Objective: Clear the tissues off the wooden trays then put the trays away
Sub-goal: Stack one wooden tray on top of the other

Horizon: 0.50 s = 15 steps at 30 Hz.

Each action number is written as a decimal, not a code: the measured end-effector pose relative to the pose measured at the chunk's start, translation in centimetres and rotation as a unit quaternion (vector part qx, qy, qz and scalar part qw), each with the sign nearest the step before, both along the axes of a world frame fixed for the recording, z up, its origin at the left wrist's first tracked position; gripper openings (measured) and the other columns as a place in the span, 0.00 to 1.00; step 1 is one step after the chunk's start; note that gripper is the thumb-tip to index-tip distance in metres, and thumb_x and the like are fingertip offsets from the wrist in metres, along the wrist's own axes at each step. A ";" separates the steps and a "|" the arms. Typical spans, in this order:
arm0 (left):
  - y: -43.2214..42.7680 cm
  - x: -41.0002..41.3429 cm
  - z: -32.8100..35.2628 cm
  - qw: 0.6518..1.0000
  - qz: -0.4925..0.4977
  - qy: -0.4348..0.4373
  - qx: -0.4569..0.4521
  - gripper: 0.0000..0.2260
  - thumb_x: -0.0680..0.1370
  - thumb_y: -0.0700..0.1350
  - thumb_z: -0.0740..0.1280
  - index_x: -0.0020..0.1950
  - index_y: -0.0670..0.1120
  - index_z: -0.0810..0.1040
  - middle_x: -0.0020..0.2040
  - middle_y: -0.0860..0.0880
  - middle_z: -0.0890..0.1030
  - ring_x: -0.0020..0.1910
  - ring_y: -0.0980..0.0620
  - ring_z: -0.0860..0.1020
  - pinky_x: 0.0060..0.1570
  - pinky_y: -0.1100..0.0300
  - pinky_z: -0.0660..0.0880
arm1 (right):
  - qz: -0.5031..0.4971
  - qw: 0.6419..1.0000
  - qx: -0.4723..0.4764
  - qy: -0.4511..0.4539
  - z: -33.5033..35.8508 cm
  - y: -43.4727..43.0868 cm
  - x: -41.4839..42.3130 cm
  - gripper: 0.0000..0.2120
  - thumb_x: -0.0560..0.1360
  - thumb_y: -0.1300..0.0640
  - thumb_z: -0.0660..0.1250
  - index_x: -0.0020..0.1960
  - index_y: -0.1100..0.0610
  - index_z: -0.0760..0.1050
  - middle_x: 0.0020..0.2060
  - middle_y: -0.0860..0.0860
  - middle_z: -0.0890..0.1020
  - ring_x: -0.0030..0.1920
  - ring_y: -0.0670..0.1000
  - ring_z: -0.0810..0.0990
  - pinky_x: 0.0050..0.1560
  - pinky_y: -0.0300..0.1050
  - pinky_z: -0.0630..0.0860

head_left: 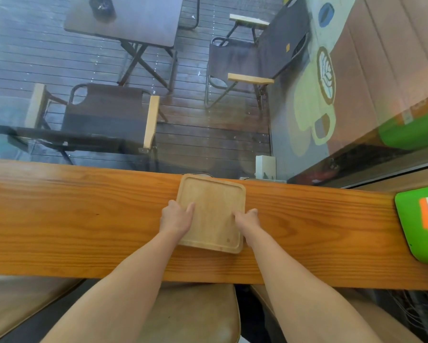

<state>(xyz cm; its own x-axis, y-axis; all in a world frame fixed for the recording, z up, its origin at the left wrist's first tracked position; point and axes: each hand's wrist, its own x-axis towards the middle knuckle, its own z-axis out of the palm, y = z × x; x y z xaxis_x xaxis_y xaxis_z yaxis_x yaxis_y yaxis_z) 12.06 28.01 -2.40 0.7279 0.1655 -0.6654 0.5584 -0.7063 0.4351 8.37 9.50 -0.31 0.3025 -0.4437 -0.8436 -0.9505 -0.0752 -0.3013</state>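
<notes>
A square, pale wooden tray (pixel 213 209) with rounded corners lies on the long wooden counter (pixel 84 219), slightly turned, its far edge at the counter's back edge by the window. Nothing lies in the tray, and no tissue is in view. My left hand (pixel 175 219) grips the tray's left edge, thumb on the inside. My right hand (pixel 247 219) grips the right edge, thumb resting inside the rim.
A green box (pixel 418 224) with an orange label sits on the counter at the far right. A small white box (pixel 265 167) stands behind the counter by the glass. Stools (pixel 195 315) are below the counter's near edge. Chairs and a table stand outside the window.
</notes>
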 end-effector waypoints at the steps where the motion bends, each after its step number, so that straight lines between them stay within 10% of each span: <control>1: -0.1 0.0 0.2 1.000 -0.001 -0.011 0.008 0.26 0.78 0.60 0.63 0.64 0.40 0.69 0.58 0.41 0.77 0.51 0.43 0.76 0.48 0.49 0.77 | 0.012 1.000 -0.010 0.000 0.1 0.1 0.1 0.27 0.79 0.50 0.60 0.74 0.58 0.55 0.66 0.58 0.72 0.61 0.60 0.74 0.59 0.56 0.75; 15: -0.4 -1.5 1.5 0.984 -0.098 -0.099 0.111 0.13 0.79 0.51 0.64 0.58 0.44 0.75 0.52 0.46 0.75 0.51 0.46 0.74 0.50 0.52 0.76 | 0.105 0.990 -0.091 0.032 -0.3 1.0 -0.5 0.24 0.80 0.52 0.60 0.73 0.57 0.62 0.70 0.60 0.65 0.68 0.62 0.68 0.65 0.56 0.70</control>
